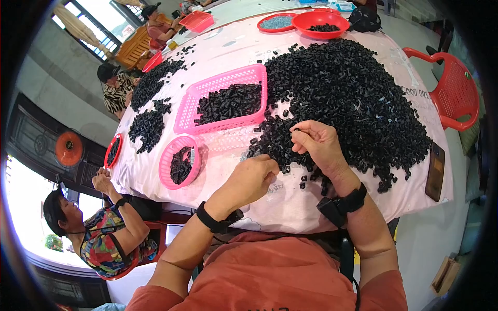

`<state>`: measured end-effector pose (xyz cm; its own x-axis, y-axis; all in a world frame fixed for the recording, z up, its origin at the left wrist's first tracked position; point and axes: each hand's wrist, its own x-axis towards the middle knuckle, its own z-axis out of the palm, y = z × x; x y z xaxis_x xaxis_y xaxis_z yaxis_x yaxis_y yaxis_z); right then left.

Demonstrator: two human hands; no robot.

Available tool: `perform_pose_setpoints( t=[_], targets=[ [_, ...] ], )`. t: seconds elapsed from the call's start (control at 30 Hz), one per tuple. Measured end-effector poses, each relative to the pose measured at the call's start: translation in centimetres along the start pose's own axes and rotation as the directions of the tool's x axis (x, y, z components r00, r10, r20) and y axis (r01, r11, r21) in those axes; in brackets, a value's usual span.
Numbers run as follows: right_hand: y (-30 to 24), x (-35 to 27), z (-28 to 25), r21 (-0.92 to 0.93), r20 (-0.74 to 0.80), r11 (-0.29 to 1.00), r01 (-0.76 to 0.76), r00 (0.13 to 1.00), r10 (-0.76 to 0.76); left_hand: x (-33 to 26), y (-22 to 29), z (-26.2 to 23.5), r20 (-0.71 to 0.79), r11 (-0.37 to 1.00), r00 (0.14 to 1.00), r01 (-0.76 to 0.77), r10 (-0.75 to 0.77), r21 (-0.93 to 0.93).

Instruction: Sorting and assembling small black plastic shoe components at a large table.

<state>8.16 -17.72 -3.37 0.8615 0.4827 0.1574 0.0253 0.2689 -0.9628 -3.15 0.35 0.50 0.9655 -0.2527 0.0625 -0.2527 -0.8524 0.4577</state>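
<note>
A large heap of small black plastic pieces (347, 98) spreads over the table in front of me. My right hand (322, 147) is raised over the heap's near edge, thumb and forefinger pinched on what looks like a small black plastic piece (296, 129). My left hand (253, 179) is closed, its fingers curled inward beside the near left edge of the heap; whatever it may hold is hidden. Beyond my left hand stand a rectangular pink basket (221, 125) partly filled with black pieces and a round pink basket (165, 165) holding more of them.
A phone (435, 172) lies at the table's right edge, near a red plastic chair (456, 90). Red bowls (321, 23) stand at the far side. Smaller black heaps (148, 127) lie to the left, where several people sit, one nearby in a patterned shirt (111, 241).
</note>
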Motion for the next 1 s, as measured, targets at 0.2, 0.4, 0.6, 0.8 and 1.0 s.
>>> perform_pose_setpoints(
  t=[0.2,0.4,0.6,0.8,1.0],
  targets=[
    [0.1,0.0,0.1,-0.013,0.025,1.000,0.001,1.000,-0.001,-0.5,-0.3,1.2,0.053,0.996,0.995,-0.084,0.083,0.025],
    [-0.3,-0.2,0.0,-0.007,0.083,0.999,-0.046,0.995,0.046,-0.5,0.7,2.6,0.043,0.990,0.995,-0.095,0.091,0.101],
    [0.3,-0.2,0.2,-0.019,0.074,1.000,-0.021,0.997,0.023,-0.2,1.2,2.1,-0.012,0.999,0.999,-0.041,0.041,-0.014],
    [0.8,-0.3,0.4,-0.098,0.119,0.995,0.012,0.993,0.000,0.9,1.5,-0.9,-0.141,0.972,0.982,0.093,-0.126,-0.216],
    [0.8,-0.6,0.5,-0.147,0.222,0.989,0.028,0.975,0.005,2.1,1.3,-1.6,-0.310,0.985,0.946,0.049,-0.099,-0.165]
  ],
)
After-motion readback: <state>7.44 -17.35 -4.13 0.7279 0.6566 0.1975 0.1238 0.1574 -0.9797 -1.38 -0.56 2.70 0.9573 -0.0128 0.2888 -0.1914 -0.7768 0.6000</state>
